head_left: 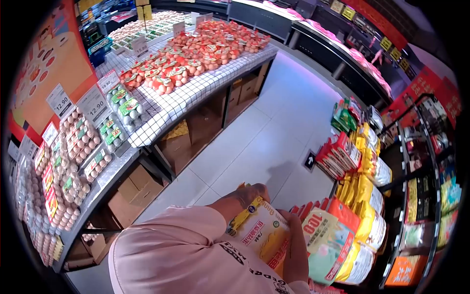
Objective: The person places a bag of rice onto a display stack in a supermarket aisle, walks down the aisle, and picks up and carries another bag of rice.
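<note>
A yellow and white printed bag (259,232) is held against the front of the pink shirt. My left hand (253,192) is at its top edge, with the fingers curled and partly hidden behind the bag. On the bag's right side is my right hand (289,215), its fingers mostly out of sight. Right beside the bag, a green and orange sign marked 100 (328,240) stands before stacked yellow bags (369,223).
Packed eggs fill a grid-covered table (156,108) at the left, with cardboard boxes (129,188) underneath. Red bags (338,157) lie on the tiled floor (249,142) at the right, near a dark shelf rack (401,196). A meat counter (318,54) runs along the back.
</note>
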### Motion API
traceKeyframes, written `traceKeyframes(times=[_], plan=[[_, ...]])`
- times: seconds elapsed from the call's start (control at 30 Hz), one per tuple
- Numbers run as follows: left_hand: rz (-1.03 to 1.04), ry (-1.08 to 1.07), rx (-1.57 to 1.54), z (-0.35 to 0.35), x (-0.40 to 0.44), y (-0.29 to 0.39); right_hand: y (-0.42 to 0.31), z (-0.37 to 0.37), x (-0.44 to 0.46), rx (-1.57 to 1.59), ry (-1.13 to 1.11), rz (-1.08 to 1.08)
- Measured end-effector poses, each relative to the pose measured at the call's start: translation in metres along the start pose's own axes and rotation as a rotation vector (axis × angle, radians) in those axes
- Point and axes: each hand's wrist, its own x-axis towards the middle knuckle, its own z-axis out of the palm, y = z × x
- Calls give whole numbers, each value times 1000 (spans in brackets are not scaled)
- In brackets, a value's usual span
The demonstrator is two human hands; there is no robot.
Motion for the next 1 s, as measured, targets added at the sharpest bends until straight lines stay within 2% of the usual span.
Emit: traceKeyframes(times=[0.03,0.1,0.17,0.23,0.27,0.3,0.33,0.37,0.43,0.47,0.53,0.6,0.63,0.7,0.87,0.97,1.0], plan=[[57,145,-308,6,4,26,-39,10,-48,-64,51,-96],[165,218,-620,-2,4,57,-85,9,-48,-135,5,-123],[313,78,-665,-26,23,87,-97,-31,3,-34,19,-109],[166,255,-182,-55,73,57,-130,-73,60,-203,-84,-42],[72,317,46,-67,90,67,-162,-70,49,-284,-135,-12],[95,296,-80,-78,97,75,-181,-75,25,-233,-28,-149],[115,274,-210,-83,103,93,-204,-87,28,-342,-77,-182],[30,398,-318,-78,110,123,-222,-102,33,-451,-128,-208],[-51,598,-491,-75,126,164,-245,-123,37,-422,-190,-223],[-37,629,-511,-80,141,164,-257,-134,39,-407,-221,-230],[2,676,-537,-97,177,155,-288,-152,67,-570,-244,-238],[10,692,-547,-118,210,151,-297,-183,108,-444,-308,-282],[11,680,-557,-138,241,150,-306,-224,188,-334,-305,-230],[11,664,-563,-165,280,147,-319,-265,243,-249,-314,-131],[15,580,-607,-241,396,135,-394,-335,288,-262,-310,71],[47,377,-642,-284,461,141,-458,-350,217,-226,-130,-138],[66,291,-645,-302,485,142,-442,-403,304,-269,-245,-22]])
